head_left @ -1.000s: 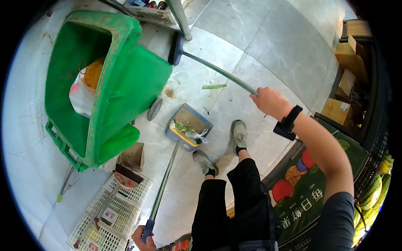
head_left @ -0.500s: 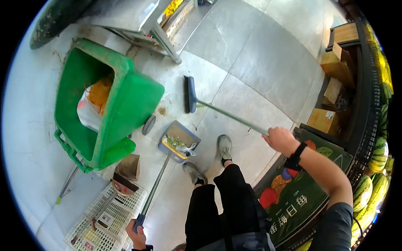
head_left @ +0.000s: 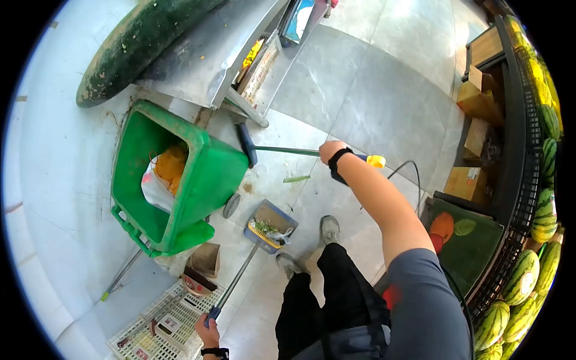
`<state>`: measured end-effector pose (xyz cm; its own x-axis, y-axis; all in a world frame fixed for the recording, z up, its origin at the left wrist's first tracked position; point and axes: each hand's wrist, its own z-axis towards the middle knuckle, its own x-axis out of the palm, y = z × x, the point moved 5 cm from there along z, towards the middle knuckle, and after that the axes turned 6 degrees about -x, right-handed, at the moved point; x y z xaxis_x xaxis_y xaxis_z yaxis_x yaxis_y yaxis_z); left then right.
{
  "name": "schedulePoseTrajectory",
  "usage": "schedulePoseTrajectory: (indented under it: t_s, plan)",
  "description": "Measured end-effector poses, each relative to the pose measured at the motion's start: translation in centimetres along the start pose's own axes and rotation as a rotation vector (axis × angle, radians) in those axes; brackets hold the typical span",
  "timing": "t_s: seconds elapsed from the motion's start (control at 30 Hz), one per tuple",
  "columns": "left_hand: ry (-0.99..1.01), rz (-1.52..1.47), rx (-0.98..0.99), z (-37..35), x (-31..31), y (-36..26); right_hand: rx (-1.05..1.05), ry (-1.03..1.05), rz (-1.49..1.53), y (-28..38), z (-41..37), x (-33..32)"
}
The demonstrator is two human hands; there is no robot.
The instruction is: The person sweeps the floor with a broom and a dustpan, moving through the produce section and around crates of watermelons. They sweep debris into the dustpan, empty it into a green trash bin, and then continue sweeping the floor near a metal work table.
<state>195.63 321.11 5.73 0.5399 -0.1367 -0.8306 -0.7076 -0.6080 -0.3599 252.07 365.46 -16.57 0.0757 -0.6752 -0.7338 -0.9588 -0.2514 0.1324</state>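
Green bin (head_left: 210, 174): upright on the floor to our left, bags inside.
Broom (head_left: 282, 150): long axis near level across our view, head (head_left: 246, 144) just beside the bin wall, yellow cap (head_left: 376, 161) at the opposite end.
Right hand (head_left: 332, 153): clamped round the broom handle, near the cap end.
Dustpan (head_left: 270, 223): on the floor between bin and our shoes (head_left: 329, 228), mouth facing the broom.
Left hand (head_left: 207, 329): closed on the dustpan handle's grip.
Leaf scrap (head_left: 297, 178): between broom and dustpan; right hand nearer.
Open room: bare tiles (head_left: 384, 102) beyond the broom; bin and table leg (head_left: 249, 114) crowd the head side.
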Motion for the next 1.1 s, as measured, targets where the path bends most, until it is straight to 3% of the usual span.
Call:
schedulePoseTrajectory:
  t_s: [0.13, 0.37, 0.43, 0.5, 0.6, 0.63, 0.73, 0.93, 1.0, 1.1]
  plan:
    - [-0.007, -0.008, -0.021, 0.0, 0.0, -0.3, 0.023, 0.137, 0.017, -5.8, -1.6, 1.8]
    - [-0.061, 0.034, -0.042, -0.2, 0.4, 1.5, 0.075, 0.233, 0.079, -12.3, -17.8, 10.2]
    - [-0.066, 0.077, -0.022, 0.2, 0.5, 2.4, 0.124, 0.281, 0.156, -11.3, -23.3, 9.4]
    - [-0.059, 0.119, -0.046, -0.6, -0.4, -2.8, 0.157, 0.214, 0.280, -10.5, -26.5, 11.0]
    - [-0.162, 0.153, 0.091, -0.8, -1.4, -5.7, 0.175, 0.117, 0.400, -7.9, -30.2, 11.4]
    - [-0.100, 0.141, 0.047, -0.5, -1.3, -5.1, 0.174, 0.147, 0.431, -6.9, -30.6, 10.9]
    - [0.024, 0.100, -0.026, 0.1, -0.5, -2.8, 0.197, 0.020, 0.478, -2.1, -28.9, 7.8]
    - [0.045, 0.073, -0.025, 0.5, -0.1, -1.2, 0.312, 0.067, 0.675, 5.5, -17.6, 12.5]
    - [0.054, 0.076, 0.001, 0.1, -0.6, -1.6, 0.413, 0.141, 0.724, 8.1, -18.7, 14.0]
    - [0.058, 0.069, 0.060, 0.0, -1.1, -4.8, 0.478, 0.062, 0.722, 10.1, -23.9, 16.4]
